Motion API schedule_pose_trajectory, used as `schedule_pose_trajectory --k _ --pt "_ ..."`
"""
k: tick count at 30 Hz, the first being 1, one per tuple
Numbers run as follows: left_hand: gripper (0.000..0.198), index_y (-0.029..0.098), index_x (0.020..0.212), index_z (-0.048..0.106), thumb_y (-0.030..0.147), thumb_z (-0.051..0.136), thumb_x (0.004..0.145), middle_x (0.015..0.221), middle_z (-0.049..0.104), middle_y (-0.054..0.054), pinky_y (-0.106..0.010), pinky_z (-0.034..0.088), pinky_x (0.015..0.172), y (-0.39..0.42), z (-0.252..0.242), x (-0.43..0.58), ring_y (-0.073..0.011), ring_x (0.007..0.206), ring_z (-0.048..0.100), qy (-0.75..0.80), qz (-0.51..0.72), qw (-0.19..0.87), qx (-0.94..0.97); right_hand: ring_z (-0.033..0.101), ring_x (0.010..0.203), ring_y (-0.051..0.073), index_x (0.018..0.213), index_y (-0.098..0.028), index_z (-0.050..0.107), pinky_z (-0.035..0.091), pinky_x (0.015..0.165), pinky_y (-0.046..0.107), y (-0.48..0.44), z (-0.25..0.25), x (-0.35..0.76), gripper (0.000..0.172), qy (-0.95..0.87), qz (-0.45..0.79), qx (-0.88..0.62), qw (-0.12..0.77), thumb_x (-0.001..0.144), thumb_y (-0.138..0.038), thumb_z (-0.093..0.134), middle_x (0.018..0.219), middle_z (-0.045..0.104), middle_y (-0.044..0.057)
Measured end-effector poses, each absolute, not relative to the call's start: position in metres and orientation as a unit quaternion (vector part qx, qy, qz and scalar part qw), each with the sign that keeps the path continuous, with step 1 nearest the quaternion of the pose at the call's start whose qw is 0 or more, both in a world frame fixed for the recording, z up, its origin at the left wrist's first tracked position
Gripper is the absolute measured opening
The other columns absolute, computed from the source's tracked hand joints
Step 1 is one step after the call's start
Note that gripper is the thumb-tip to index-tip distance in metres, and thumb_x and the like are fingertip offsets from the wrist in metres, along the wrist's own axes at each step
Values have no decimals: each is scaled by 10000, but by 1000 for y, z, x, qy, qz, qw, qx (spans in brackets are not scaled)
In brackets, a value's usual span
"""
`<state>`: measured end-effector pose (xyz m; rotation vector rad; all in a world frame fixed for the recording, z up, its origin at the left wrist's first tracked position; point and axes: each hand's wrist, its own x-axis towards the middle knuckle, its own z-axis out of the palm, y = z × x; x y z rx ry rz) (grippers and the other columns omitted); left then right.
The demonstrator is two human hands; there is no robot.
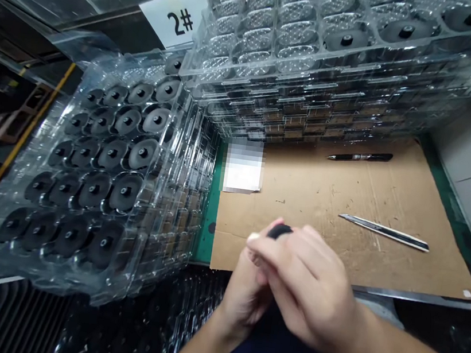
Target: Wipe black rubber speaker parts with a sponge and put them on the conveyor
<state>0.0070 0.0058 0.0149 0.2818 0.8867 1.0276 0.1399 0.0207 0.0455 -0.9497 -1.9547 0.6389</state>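
A small dark round part (279, 231) shows between my hands, above the near edge of the cardboard; my fingers cover most of it. My right hand (316, 285) is closed over it from the right, its fingers reaching across. From below, my left hand (247, 285) closes on the same part, partly hidden behind the right. On the cardboard to the right lies a utility knife (384, 232), and farther back a black pen (359, 157); neither is touched.
A stack of clear plastic trays (164, 190) with black round parts (113, 150) stands at left. Another tray stack (279, 104) lines the back, its top mostly bare pockets. A cardboard sheet (287, 177) covers the green bench, with a blurred white paper (243, 169). A "2#" sign (174, 15) stands behind.
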Motion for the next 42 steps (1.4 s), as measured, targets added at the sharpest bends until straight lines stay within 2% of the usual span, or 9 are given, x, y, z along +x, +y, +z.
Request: schedule_pose_trajectory --k 4,10,14,17,22,25,31,38,42 --pt "688 279 1146 605 409 824 506 1125 646 -41 -384 439 961 7 14 2 -246 992 623 367 489 775 161 484 729 139 1109 -103 561 411 672 292 9 41 156 293 -796 289 -365 388 826 -46 505 799 587 56" --pt "652 233 1145 611 458 778 556 1141 647 -56 -338 384 1003 3 17 4 -242 1107 556 398 482 768 137 488 697 133 1069 -158 609 387 652 301 34 34 169 291 -810 208 -388 387 853 -46 450 875 632 65" --pt "645 239 1171 593 451 755 584 1181 622 -79 -359 486 872 5 22 1 -280 1023 612 339 453 817 114 562 808 119 1083 -222 617 447 730 263 44 21 176 278 -721 360 -425 411 887 -114 452 954 649 30" --pt "651 246 1171 588 444 760 576 1290 552 -102 -360 507 853 6 19 -2 -310 1050 605 308 434 842 94 586 765 118 1074 -248 629 485 656 236 34 1 184 227 -572 446 -554 408 875 -273 524 1021 655 25" --pt "669 244 1202 563 446 749 591 1336 516 -112 -367 507 876 7 13 -3 -323 1116 565 290 427 853 80 587 635 121 1043 -207 656 509 556 245 6 -27 194 323 -466 574 -592 319 842 -427 532 950 684 52" --pt "652 237 1224 546 450 719 633 1360 492 -112 -378 492 904 7 12 -5 -343 1169 519 285 425 855 86 634 746 163 1061 -208 651 536 617 287 -8 -37 192 339 -469 605 -579 279 854 -435 509 1020 678 72" --pt "608 223 1248 523 456 663 704 1374 474 -122 -379 489 909 5 13 -5 -342 1180 509 288 430 850 98 604 1037 226 1063 -218 642 514 839 357 -12 -38 186 300 -494 570 -586 297 867 -402 509 1101 656 69" --pt "569 245 1197 565 377 739 671 1238 594 -86 -384 437 973 4 15 8 -265 1108 568 370 458 800 117 573 957 172 1194 -248 546 461 810 298 4 29 167 349 -636 323 -543 443 850 -191 545 1106 622 36" --pt "497 240 1144 599 264 757 673 1149 639 -59 -369 415 996 5 15 10 -240 1072 589 394 472 777 136 551 817 165 1136 -137 558 443 788 338 11 50 147 310 -760 302 -402 412 839 -83 488 927 643 71"
